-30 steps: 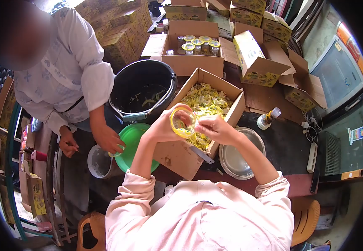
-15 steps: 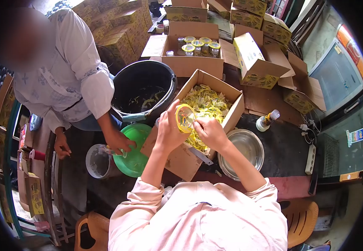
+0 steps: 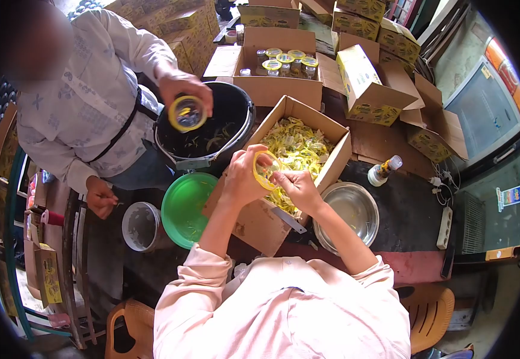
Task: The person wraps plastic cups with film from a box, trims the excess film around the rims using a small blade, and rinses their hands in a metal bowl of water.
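My left hand is wrapped round a clear cup with a yellow rim, its open end tilted towards me. My right hand is closed, with thumb and fingertips pinched at the cup's right side. Whether a small piece lies in that pinch is hidden. Both hands are above the near end of an open cardboard box, filled with yellow and pale shredded strips. A flat metal blade rests on the box's near edge.
On the left a co-worker's hand holds another yellow-rimmed clear cup over a black bucket. A green basin, a small grey bucket, a metal bowl and a bottle stand around. Jars fill a carton behind.
The co-worker's hand has risen from the green basin to above the black bucket with a cup. My hands stay almost in place; the cup's opening has turned slightly.
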### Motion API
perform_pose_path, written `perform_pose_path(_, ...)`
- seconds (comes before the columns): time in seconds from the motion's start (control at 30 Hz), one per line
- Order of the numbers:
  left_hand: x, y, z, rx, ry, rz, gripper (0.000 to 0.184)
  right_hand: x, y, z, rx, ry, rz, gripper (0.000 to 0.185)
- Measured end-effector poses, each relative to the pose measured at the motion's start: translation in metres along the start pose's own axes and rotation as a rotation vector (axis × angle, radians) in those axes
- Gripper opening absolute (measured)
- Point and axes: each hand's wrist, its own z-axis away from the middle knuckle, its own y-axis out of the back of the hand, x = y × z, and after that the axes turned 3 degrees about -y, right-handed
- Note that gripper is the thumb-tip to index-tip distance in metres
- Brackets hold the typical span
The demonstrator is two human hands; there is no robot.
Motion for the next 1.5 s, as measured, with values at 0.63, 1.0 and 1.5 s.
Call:
perform_pose_path(0.63, -0.017, 0.021, -0.013, -0.516, 0.176, 0.882, 0.051, -0.045, 0.01, 0.021, -0.242, 0.044, 0.014, 0.039)
perform_pose_path(1.0, -0.008, 0.034, -0.012, -0.601, -0.03, 0.834, 0.061, -0.055, 0.029, 0.023, -0.554, 0.124, -0.011, 0.032)
perform_pose_path(1.5, 0.007, 0.038, -0.005, -0.651, 0.074, 0.879, 0.06, -0.067, 0.052, 0.017, -0.863, -0.038, -0.062, 0.037)
